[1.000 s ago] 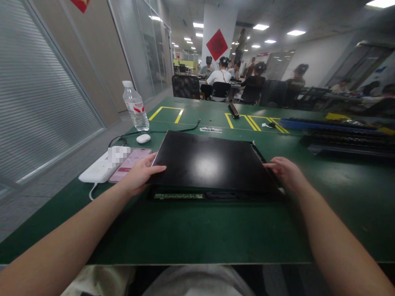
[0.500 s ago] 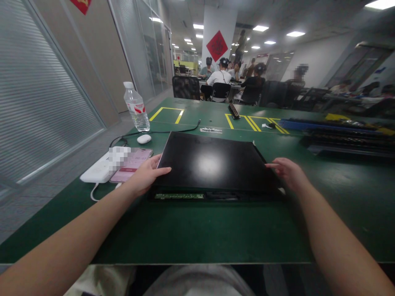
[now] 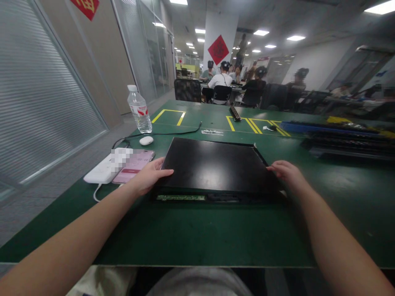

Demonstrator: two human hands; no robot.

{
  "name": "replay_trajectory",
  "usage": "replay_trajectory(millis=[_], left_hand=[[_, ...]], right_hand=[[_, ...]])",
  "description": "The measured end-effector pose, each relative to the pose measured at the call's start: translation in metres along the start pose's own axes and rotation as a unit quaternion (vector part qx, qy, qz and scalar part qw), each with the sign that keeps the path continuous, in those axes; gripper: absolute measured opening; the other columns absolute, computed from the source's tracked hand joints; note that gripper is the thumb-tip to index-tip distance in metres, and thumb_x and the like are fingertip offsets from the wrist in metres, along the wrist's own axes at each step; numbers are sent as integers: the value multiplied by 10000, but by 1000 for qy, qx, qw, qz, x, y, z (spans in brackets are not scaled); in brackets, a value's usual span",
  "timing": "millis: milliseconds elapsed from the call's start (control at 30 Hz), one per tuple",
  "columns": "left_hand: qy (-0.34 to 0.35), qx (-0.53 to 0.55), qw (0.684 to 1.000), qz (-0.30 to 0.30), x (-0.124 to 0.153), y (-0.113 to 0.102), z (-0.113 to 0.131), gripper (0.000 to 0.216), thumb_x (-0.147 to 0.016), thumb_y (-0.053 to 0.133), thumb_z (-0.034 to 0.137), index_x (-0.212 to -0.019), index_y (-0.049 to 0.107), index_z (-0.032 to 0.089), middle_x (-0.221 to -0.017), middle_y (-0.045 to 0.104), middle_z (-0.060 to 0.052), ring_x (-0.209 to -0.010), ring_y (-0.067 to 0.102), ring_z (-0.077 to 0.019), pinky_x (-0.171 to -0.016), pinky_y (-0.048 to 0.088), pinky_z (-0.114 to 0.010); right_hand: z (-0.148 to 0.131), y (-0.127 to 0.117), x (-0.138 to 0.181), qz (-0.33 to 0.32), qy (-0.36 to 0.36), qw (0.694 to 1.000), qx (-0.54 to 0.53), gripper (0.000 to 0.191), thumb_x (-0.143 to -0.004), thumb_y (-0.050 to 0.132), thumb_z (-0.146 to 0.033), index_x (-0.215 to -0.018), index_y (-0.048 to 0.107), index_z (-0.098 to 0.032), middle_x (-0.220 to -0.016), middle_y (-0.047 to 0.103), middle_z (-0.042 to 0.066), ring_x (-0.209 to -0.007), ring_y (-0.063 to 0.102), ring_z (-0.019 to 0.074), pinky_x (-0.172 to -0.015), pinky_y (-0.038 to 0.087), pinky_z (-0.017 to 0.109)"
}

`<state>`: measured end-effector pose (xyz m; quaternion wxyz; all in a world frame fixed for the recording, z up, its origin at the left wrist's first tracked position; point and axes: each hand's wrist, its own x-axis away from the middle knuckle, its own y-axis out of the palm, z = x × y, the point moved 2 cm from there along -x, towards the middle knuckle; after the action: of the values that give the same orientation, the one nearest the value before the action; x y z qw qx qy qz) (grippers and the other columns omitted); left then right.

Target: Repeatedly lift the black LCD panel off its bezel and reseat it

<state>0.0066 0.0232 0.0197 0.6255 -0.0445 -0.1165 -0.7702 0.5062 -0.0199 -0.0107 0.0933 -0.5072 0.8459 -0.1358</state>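
A flat black panel lies on the green table in front of me, with a thin green circuit strip showing under its near edge. My left hand grips the panel's near left corner, thumb on top. My right hand holds its near right edge, fingers curled over the side.
A white power bank, a phone with a pink screen, a white mouse, a black cable and a water bottle lie to the left. Black and blue trays stand at the right. Several people sit at tables behind.
The panel's far edge has come down, so it lies flatter on the table. Both hands stay at its near corners. The view has tilted up slightly.
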Motion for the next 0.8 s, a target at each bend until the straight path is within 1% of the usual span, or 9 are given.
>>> replay_trajectory(millis=[133,267,333,433,533,633,800], left_hand=[[-11,-2,1000,4,1,0,1,498,-619,924,40,-1073,787,192,-1153,904,-95,-1087,857,-309,-834,694,-323],[-19,1,1000,6,1,-2,3,517,-589,925,38,-1060,786,199,-1099,908,-86,-1113,848,-322,-868,688,-333],[-21,6,1000,9,0,-4,4,512,-601,906,45,-1069,782,212,-1052,910,-65,-1106,849,-318,-880,686,-338],[-21,15,1000,17,-1,-8,2,613,-607,861,1,-1168,744,219,-980,904,-40,-1036,865,-290,-845,683,-313],[-25,18,999,16,-2,-11,0,771,-607,836,-48,-1318,672,202,-934,896,-37,-922,876,-285,-757,683,-310],[-29,19,999,9,-2,-12,-1,848,-634,833,-56,-1416,613,186,-966,896,-54,-925,879,-292,-738,683,-310],[-33,17,999,-5,-2,-12,-1,864,-652,845,-61,-1441,604,195,-1103,898,-82,-1014,877,-297,-793,690,-310]], right_hand=[[-3,2,3,8,-7,999,35,349,-630,797,-532,-823,693,-260,-876,787,67,-626,522,172,-580,391,325],[-4,4,6,17,-13,997,77,337,-653,784,-541,-821,693,-263,-724,690,27,-660,550,204,-618,411,342],[-4,5,8,21,-16,995,98,325,-673,786,-539,-823,696,-265,-704,667,18,-692,576,220,-640,431,350],[-3,7,10,26,-18,991,128,316,-703,770,-550,-831,697,-270,-725,689,25,-707,597,235,-642,444,362],[-3,7,10,33,-24,987,158,315,-699,765,-554,-825,698,-273,-755,726,37,-718,621,246,-651,450,371],[-3,7,10,38,-36,981,186,314,-694,773,-554,-827,716,-275,-794,764,48,-746,653,256,-683,470,382],[-4,8,11,41,-49,974,216,321,-701,765,-573,-828,724,-280,-819,784,56,-779,679,272,-731,493,405]])
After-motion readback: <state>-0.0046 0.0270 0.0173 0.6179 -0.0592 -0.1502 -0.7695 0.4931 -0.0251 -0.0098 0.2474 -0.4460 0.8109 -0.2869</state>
